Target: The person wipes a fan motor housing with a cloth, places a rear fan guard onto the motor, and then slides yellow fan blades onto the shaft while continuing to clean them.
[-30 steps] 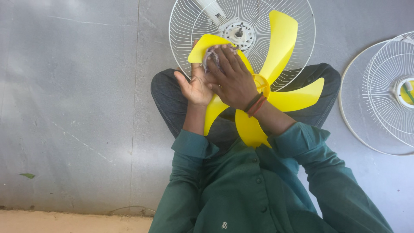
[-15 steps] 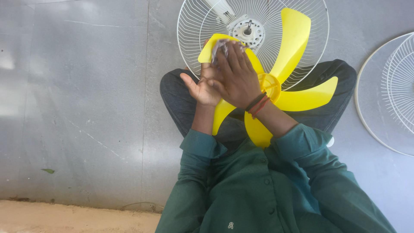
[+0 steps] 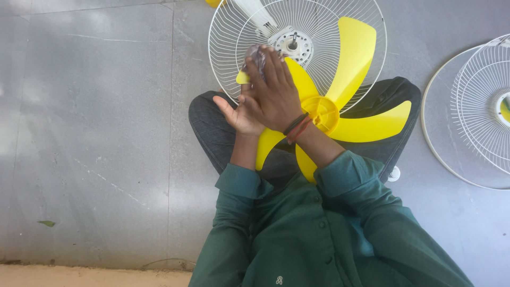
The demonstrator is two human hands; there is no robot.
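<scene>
Pressing a cloth [image 3: 254,53] at the yellow blade's [image 3: 297,79] tip, right hand [image 3: 273,93].

Right hand [image 3: 273,98] pressing cloth [image 3: 256,53] on yellow fan blade [image 3: 324,111] (left hand [image 3: 239,114] underneath), white grille [image 3: 319,32] behind

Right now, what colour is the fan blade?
Bright yellow fan blade, clearest in the head view.

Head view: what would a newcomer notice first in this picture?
The bright yellow fan blade on the person's lap, at the centre. The right hand presses a cloth on one blade while the left hand supports it. Behind stands a white wire fan guard.
</scene>
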